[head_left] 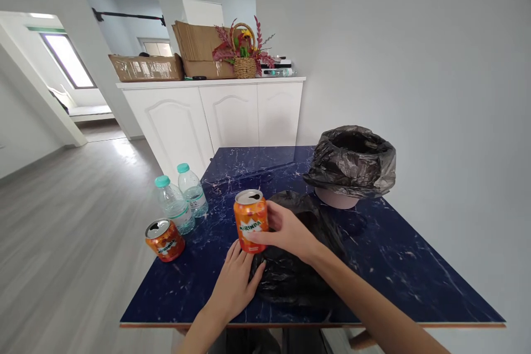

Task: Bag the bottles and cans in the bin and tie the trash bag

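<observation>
My fingers (265, 237) of the right hand (290, 232) wrap around an upright orange can (250, 220) standing on the blue table (394, 265). My left hand (236, 287) lies flat and open, pressing the edge of a loose black bag (298, 276) just beside the can.

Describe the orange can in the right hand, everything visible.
The orange can is a metal drink can, label reading Mirinda, with a silver top whose mouth is open. It stands upright on the dark blue marbled table, near the front edge. The right hand grips its side, fingers wrapped around the lower label. The left hand lies flat on the table just below it, fingertips near its base. A crumpled black plastic bag lies right beside it.
</observation>
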Demonstrator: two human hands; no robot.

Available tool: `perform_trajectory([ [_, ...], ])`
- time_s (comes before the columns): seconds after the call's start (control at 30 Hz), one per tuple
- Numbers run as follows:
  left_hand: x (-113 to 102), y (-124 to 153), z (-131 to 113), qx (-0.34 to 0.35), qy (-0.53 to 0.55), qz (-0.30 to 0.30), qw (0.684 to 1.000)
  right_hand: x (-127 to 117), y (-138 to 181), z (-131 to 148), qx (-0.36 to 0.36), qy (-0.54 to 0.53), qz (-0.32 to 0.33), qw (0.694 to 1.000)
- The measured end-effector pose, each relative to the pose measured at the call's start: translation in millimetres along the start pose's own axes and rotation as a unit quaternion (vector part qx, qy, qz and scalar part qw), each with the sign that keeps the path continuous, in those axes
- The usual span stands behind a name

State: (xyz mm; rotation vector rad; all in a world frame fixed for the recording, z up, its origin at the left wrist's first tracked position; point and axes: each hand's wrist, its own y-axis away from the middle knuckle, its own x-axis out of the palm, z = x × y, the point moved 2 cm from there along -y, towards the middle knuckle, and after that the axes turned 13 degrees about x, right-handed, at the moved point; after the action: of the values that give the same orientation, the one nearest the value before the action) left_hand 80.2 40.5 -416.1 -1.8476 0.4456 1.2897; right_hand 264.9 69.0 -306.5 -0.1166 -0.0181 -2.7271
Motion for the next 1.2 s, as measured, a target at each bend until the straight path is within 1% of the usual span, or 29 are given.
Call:
perform_trajectory([
  [0.17,0.0,1.4,-1.0,-0.011,0.003,0.01,1.0,39.7,-73.6,-34.5,0.018,0.049,-0.065,0.997],
  [0.3,-1.8,1.7,-2.9,-0.016,0.018,0.025,0.999,62.4,-116.0,-58.8,0.036,0.107,-0.105,0.988],
  [0.47,-1.2,4.4,-2.2,-0.009,0.031,0.017,0.999,80.6,-137.9,-71.2,0.03,0.188,-0.132,0.973],
  [0.6,2.3,7.4,0.7,0.002,0.029,0.018,0.999,93.1,-146.3,-74.5,0.028,0.234,-0.139,0.962],
  [0.7,3.0,8.5,1.9,0.001,0.032,0.022,0.999,101.5,-147.2,-72.0,0.028,0.264,-0.139,0.954],
  [0.8,1.8,8.8,2.2,-0.007,0.044,0.03,0.999,102.1,-131.1,-58.4,0.013,0.295,-0.129,0.947],
  [0.87,0.3,8.6,2.0,-0.012,0.063,0.024,0.998,93.0,-105.5,-42.6,-0.016,0.313,-0.123,0.942],
  [0.9,-0.8,8.5,1.8,-0.014,0.075,0.012,0.997,84.6,-88.1,-33.8,-0.037,0.321,-0.124,0.938],
  [0.97,-3.7,7.7,1.5,-0.023,0.1,-0.028,0.994,59.4,-46.5,-18.8,-0.07,0.333,-0.139,0.93],
  [1.0,-5.2,7.1,1.5,-0.032,0.112,-0.052,0.992,42.9,-23.6,-14.2,-0.082,0.342,-0.162,0.922],
  [1.03,-6.7,6.3,1.7,-0.047,0.123,-0.074,0.989,24.2,-0.3,-12.4,-0.09,0.37,-0.211,0.9],
  [1.1,-8.7,3.8,2.8,-0.09,0.141,-0.108,0.98,-16.2,43.1,-19.4,-0.054,0.412,-0.318,0.852],
  [1.13,-9.4,1.9,3.7,-0.112,0.145,-0.121,0.976,-35.2,61.8,-27.4,-0.027,0.429,-0.355,0.83],
  [1.2,-10.8,-3.7,6.1,-0.147,0.134,-0.141,0.97,-66.3,90.7,-47.6,0.033,0.469,-0.378,0.798],
])
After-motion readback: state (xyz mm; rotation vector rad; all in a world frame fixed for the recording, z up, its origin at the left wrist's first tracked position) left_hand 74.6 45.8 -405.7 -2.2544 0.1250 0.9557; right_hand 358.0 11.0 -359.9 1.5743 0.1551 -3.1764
